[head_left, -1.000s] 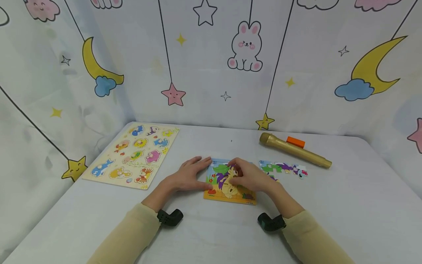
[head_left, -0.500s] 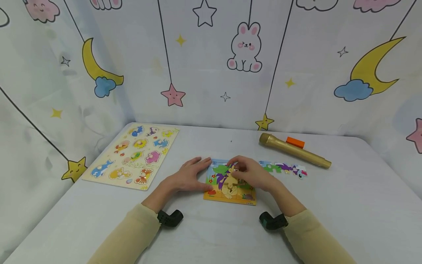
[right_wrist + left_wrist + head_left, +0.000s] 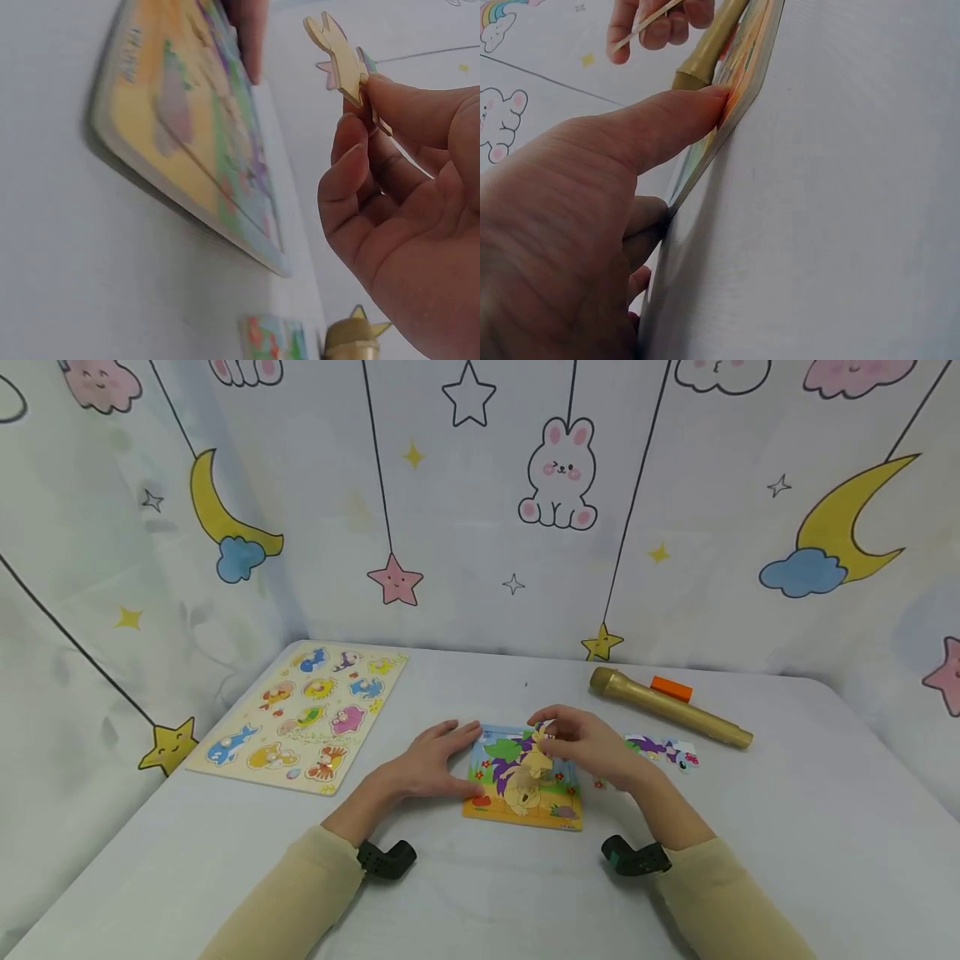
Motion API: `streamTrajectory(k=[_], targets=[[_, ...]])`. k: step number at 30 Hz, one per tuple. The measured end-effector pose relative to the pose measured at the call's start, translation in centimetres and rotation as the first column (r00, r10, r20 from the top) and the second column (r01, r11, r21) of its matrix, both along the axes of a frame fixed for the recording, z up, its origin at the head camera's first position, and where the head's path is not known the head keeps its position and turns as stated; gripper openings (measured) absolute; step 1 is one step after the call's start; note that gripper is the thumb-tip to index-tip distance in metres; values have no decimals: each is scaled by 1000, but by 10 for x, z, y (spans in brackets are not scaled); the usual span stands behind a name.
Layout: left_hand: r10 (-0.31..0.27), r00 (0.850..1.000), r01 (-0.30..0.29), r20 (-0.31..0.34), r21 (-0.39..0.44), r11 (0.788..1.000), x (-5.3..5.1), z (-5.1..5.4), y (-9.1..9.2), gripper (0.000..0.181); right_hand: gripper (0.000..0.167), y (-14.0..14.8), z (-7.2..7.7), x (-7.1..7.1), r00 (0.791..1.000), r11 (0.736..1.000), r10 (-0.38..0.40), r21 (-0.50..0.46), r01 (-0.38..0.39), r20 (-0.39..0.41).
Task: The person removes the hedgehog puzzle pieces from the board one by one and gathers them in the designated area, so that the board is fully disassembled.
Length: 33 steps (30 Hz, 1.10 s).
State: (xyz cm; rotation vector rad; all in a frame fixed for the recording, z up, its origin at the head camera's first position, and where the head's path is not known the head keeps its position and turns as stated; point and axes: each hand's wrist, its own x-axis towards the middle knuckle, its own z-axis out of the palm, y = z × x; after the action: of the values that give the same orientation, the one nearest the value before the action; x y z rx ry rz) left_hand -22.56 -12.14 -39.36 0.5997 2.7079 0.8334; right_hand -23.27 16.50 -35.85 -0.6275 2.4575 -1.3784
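A small picture puzzle board (image 3: 525, 810) lies on the table. Against its left edge rests my left hand (image 3: 423, 766), fingers spread; the left wrist view shows the thumb (image 3: 675, 124) touching the board's face. My right hand (image 3: 600, 750) is raised over the board's right part. Between its thumb and fingers it pinches a thin, irregular beige puzzle piece (image 3: 341, 67), held clear of the board in the right wrist view. On the board are a yellow figure with purple parts, green leaves and red flowers.
Other puzzle pieces (image 3: 667, 750) lie right of the board, partly behind my right hand. Beyond them are a gold microphone-shaped object (image 3: 675, 707) and an orange block (image 3: 671, 689). A larger animal puzzle board (image 3: 300, 722) lies at the left. A patterned curtain (image 3: 465, 510) hangs behind.
My right hand has lifted off the board and shifted slightly right, with the piece in its fingers. More of the board's right side shows. The left hand has stayed at the edge.
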Motion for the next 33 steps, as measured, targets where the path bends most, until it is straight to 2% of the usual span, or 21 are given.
streamTrajectory(k=[9,16,21,27,33], targets=[[-15,1000,15,-8,15,1000,-1,-4,-1,92,37,41,10,2,999,998,-54,38,54,-8],[-9,1000,9,-13,1,1000,-1,-5,-2,93,39,81,4,12,994,992,-103,76,101,23],[-17,1000,17,-17,0,1000,-1,-4,-1,93,40,106,0,20,991,985,-129,116,127,15],[-19,1000,19,-19,2,1000,0,-4,-1,93,41,123,-4,28,990,977,-138,162,136,2],[-26,999,26,-23,-3,1000,0,-3,-2,93,38,132,-9,28,989,968,-145,207,145,-13]])
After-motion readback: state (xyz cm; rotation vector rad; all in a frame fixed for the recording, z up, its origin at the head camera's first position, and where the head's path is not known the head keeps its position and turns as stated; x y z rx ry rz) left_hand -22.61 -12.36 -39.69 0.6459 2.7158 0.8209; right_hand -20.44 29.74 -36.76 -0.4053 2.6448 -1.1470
